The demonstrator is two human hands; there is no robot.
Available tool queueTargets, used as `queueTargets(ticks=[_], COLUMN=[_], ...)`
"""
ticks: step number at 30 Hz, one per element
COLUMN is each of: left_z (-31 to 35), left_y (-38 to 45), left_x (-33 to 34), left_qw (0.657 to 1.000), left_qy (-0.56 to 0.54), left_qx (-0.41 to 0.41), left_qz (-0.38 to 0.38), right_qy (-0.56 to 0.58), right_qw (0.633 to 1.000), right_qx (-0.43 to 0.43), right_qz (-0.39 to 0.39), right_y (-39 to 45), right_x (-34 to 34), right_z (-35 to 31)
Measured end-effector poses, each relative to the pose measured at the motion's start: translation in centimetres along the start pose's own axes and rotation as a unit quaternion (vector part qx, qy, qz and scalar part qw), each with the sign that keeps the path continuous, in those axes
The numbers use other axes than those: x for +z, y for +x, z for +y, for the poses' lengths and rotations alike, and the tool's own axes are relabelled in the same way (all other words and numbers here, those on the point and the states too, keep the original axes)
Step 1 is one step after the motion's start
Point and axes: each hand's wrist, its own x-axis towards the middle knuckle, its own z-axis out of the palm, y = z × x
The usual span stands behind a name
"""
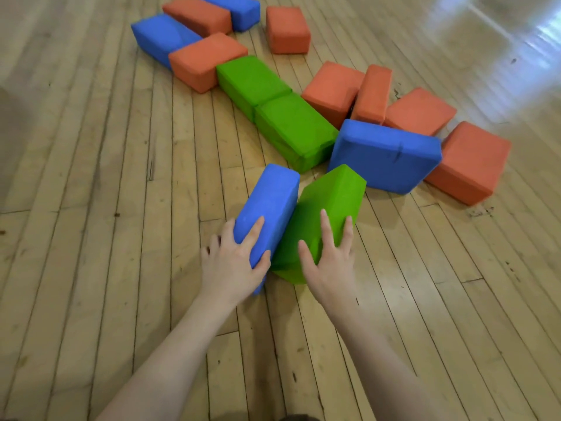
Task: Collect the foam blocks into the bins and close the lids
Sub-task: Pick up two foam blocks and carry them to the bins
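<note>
Foam, two blocks nearest the large blue block [385, 154]: blue block [267, 208] gripped by left hand [233, 262]; green block [321, 217] gripped by right hand [331, 259]. Likely light, squashy, non-slip; best clasped across the narrow sides. Bins unseen.

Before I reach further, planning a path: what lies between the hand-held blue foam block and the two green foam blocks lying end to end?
Head view: only bare wooden floor separates them.

2 blocks [299, 214] side by side, 13 blocks [303, 95] behind.
</note>
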Motion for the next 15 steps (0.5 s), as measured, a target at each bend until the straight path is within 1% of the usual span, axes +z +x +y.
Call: queueTargets(ticks=[2,3,5,7,10,13,15], left_z=[0.0,0.0,-0.4,-1.2,-3.2,-6.5,-9.3], left_y=[0.4,0.7,1.6,2.4,3.9,4.8,4.8], left_x=[-0.5,-1.0,-2.6,-4.9,-9.7,-15.7,-20.0], left_qw=[1.0,0.999,0.996,0.993,0.987,0.977,0.968], left_qy=[-0.025,-0.036,-0.045,-0.034,-0.013,0.018,0.05], left_qx=[-0.014,-0.025,-0.045,-0.056,-0.079,-0.106,-0.107], left_qz=[0.007,0.024,0.067,0.101,0.139,0.186,0.22], right_qy=[0.027,0.023,0.001,-0.002,0.029,0.071,0.086], right_qw=[0.999,0.998,0.996,0.991,0.982,0.967,0.956], right_qx=[-0.009,-0.023,-0.065,-0.117,-0.173,-0.237,-0.275], right_qz=[0.031,0.045,0.064,0.066,0.067,0.064,0.061], right_y=[0.1,0.4,1.1,2.1,3.8,4.8,4.7], right_x=[-0.2,-0.3,-0.5,-0.6,-0.6,-0.8,-0.7], right_z=[-0.4,-0.8,-2.1,-4.3,-9.4,-16.1,-21.1])
